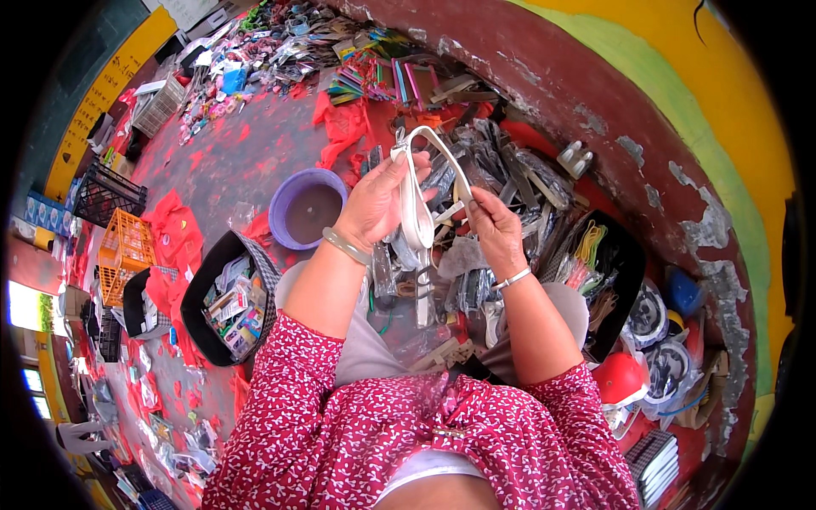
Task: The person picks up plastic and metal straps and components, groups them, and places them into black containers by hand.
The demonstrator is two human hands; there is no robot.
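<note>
And here's the white belt [416,223], up in front of the body above the lap, looped and doubled back on itself. The left hand [374,201] has it pinched near the buckle [399,137], thumb in front; the right hand [499,228] is closed on the strap further along the loop. Good handling here, I'd say, means keeping the left pinch firm, letting the right run lightly along the strap, and easing out any twist before folding it tighter. Below lies a heap of wrapped belts [514,174], so the dangling part is best kept clear. Left of it sits a purple tub [278,212]; beyond that, an orange crate [127,246].
</note>
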